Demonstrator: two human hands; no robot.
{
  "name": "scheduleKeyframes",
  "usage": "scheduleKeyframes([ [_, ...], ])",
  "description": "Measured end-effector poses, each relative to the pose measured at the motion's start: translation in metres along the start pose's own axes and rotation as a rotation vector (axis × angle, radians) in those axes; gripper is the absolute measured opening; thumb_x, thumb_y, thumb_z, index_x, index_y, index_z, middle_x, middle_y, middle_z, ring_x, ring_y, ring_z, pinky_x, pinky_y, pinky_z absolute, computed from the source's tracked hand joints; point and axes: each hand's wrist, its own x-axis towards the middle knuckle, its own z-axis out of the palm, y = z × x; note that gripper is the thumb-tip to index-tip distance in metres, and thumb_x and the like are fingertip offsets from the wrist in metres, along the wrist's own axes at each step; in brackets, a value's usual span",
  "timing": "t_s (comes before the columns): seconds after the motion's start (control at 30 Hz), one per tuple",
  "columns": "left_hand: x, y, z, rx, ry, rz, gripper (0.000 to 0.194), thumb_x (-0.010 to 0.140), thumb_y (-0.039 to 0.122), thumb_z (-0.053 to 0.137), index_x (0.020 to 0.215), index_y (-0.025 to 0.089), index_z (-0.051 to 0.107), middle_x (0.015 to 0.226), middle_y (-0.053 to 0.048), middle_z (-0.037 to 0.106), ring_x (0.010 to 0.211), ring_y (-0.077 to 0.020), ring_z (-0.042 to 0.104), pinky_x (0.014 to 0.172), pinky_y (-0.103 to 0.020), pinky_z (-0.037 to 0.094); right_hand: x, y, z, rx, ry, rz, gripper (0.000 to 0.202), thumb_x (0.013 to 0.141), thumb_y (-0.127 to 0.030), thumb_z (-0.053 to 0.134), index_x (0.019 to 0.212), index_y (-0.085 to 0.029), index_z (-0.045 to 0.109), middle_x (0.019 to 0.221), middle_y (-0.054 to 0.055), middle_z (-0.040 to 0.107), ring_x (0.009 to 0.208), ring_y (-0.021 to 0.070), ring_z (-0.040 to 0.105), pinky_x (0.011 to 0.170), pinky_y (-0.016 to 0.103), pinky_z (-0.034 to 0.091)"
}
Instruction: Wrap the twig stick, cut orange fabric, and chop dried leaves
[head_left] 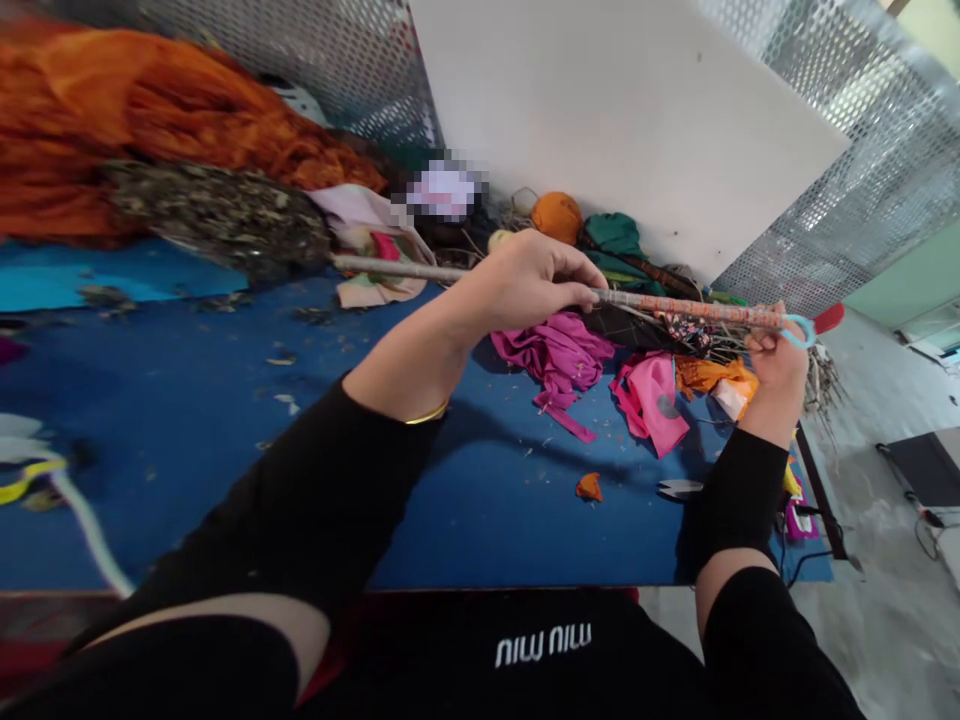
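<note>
Long, thin, grey-brown wooden stick [631,299], count one: I find it in both hands, seemingly raised over the blue worktop [487,540], its long axis left to right across my remote view, dipping slightly rightward.

Recorded from the left: one large heap of crumpled orange cloth [187,110]; one flat light-blue sheet [112,275]; one mound of dry brown leaves [225,215]; then the stick's bare end, beyond the left wrist. One left hand [529,280], thumb and fingers clamped near the stick's middle. Next, one crumpled magenta cloth [559,355], one round orange bundle [557,217], one small orange scrap [590,487] and one bright-pink cloth piece [654,400].

One right hand [780,358], well apart from the left, is curled closed on the stick's orange-patterned end and is the nearer to it. Beside its fingers I note one light-blue loop [808,332], material unconfirmed; outermost, one red flat tip [829,318].
</note>
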Motion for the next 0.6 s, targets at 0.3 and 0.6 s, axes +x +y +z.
scheduleKeyframes([
  [0.3, -0.005, 0.013, 0.022, -0.224, 0.123, 0.005, 0.026, 0.082, 0.027, 0.065, 0.095, 0.015, 0.085, 0.078, -0.004, 0.079, 0.069, -0.0157, 0.068, 0.071, -0.027, 0.053, -0.046, -0.01, 0.091, -0.362, -0.116, -0.352, 0.031, 0.089, -0.049, 0.065, 0.102, -0.023, 0.075, 0.118, 0.01, 0.077, 0.114, 0.0261, 0.066, 0.109, 0.045, 0.049],
  [0.6, -0.002, 0.013, 0.038, -0.172, 0.199, 0.001, 0.026, 0.087, 0.021, 0.063, 0.101, 0.016, 0.084, 0.084, -0.005, 0.082, 0.074, -0.0191, 0.074, 0.072, -0.028, 0.056, -0.121, -0.031, 0.144, -0.04, -0.194, -0.569, 0.032, 0.103, -0.041, 0.061, 0.077, -0.026, 0.071, 0.081, 0.001, 0.066, 0.082, 0.0183, 0.066, 0.082, 0.036, 0.055],
])
